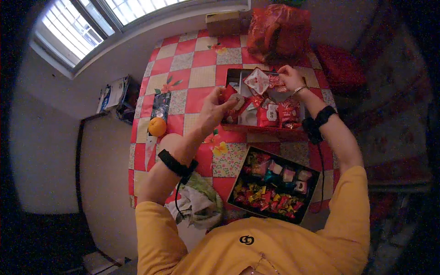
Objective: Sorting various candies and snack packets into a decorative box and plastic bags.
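Note:
My left hand (217, 108) is over the left side of a divided box (264, 130). Its thumb and fingers pinch a red wrapped packet (237, 102) with a pale patch. At the box's far right, my right hand (292, 78) has its fingertips on a red-and-white packet (276, 81). Left of that packet is a diamond-turned white packet (257, 81) with red print. Along the near side of the box stand red packets (268, 116) bearing writing. The undersides of both hands' fingers are partly hidden.
Nearer me, a tilted dark box (237, 185) holds colourful wrapped candies (271, 199). An orange (157, 127) and a knife (150, 151) lie left, close to a dark packet (161, 105). A crumpled cloth (199, 202) is by my left forearm. A red plastic bag (278, 32) stands at the back.

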{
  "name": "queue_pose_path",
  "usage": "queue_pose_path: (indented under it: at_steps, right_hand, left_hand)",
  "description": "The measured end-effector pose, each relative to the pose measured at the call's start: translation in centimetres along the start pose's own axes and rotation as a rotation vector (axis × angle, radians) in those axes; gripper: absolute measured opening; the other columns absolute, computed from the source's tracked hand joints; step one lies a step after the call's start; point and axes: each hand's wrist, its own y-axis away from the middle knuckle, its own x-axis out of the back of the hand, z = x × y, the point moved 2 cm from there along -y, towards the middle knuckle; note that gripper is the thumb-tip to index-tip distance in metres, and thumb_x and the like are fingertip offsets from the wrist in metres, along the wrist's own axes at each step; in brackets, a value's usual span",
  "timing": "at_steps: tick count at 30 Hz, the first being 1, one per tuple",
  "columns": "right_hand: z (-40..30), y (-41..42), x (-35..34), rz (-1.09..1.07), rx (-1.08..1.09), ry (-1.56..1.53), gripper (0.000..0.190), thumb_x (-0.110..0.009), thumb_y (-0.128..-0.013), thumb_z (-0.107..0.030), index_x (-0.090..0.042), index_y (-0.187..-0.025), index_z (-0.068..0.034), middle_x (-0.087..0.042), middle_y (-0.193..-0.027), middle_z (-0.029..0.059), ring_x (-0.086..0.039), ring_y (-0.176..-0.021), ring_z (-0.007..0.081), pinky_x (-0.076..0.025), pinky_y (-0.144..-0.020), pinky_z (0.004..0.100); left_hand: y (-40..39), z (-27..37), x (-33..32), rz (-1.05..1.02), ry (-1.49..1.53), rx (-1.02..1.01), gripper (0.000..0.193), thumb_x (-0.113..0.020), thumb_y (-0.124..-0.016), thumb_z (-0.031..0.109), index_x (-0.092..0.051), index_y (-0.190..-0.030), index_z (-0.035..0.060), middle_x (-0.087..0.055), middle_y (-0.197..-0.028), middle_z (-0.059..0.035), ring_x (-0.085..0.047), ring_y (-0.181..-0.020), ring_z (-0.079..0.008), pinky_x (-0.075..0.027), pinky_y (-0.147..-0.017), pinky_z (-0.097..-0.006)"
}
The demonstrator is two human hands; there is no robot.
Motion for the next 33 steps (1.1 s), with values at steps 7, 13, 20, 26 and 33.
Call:
queue_pose_path:
  at_steps: [7,13,20,26,33]
  right_hand:
    - [-2.3,0.0,1.3,0.031,0.028,-0.364,0.023,-0.052,-0.075,-0.007,-0.055,-0.097,-0.005,-0.059,-0.088,0.0072,-0.056,-0.077,0.0162,-0.048,-0.066,0.0279]
    - [-0.6,0.9,4.3,0.156,-0.121,-0.180,0.021,-0.051,-0.076,-0.011,-0.056,-0.096,-0.008,-0.058,-0.087,0.0020,-0.054,-0.073,0.0114,-0.048,-0.054,0.0273]
    - [2.5,2.1,5.1,-0.183,0.156,0.450,0.018,-0.055,-0.066,-0.012,-0.061,-0.081,-0.006,-0.060,-0.072,0.0054,-0.056,-0.066,0.0151,-0.045,-0.058,0.0296]
    - [-3.6,5.7,3.1,0.024,0.317,0.956,0.018,-0.055,-0.067,-0.016,-0.062,-0.083,-0.011,-0.054,-0.093,0.0107,-0.054,-0.082,0.0264,-0.043,-0.072,0.0381]
    - [-3.3,6.5,0.9,-0.224,0.334,0.863,0.018,-0.052,-0.073,-0.019,-0.058,-0.087,-0.010,-0.052,-0.095,0.0110,-0.053,-0.084,0.0290,-0.043,-0.070,0.0379]
  left_hand:
    - [0.0,0.0,0.0,0.012,-0.031,-0.003,0.028,-0.058,-0.076,0.009,-0.046,-0.101,0.0026,-0.056,-0.085,-0.0052,-0.053,-0.075,-0.0117,-0.044,-0.066,-0.0247]
    - [-0.5,-0.8,-0.1,-0.012,-0.014,-0.036,0.027,-0.058,-0.076,0.011,-0.045,-0.098,0.0021,-0.056,-0.082,-0.0060,-0.054,-0.071,-0.0110,-0.046,-0.060,-0.0246]
    - [-0.8,-1.2,-0.1,-0.040,-0.030,0.001,0.032,-0.057,-0.077,0.015,-0.044,-0.103,0.0012,-0.056,-0.081,-0.0068,-0.054,-0.063,-0.0110,-0.045,-0.053,-0.0242]
    - [-1.2,-0.6,1.2,0.137,-0.005,-0.096,0.038,-0.058,-0.077,0.020,-0.042,-0.107,0.0015,-0.057,-0.084,-0.0090,-0.055,-0.069,-0.0127,-0.046,-0.057,-0.0261]
    - [-1.4,-0.3,-1.0,0.002,-0.294,-0.042,0.046,-0.056,-0.077,0.019,-0.036,-0.116,0.0035,-0.055,-0.099,-0.0168,-0.054,-0.091,-0.0258,-0.044,-0.075,-0.0323]
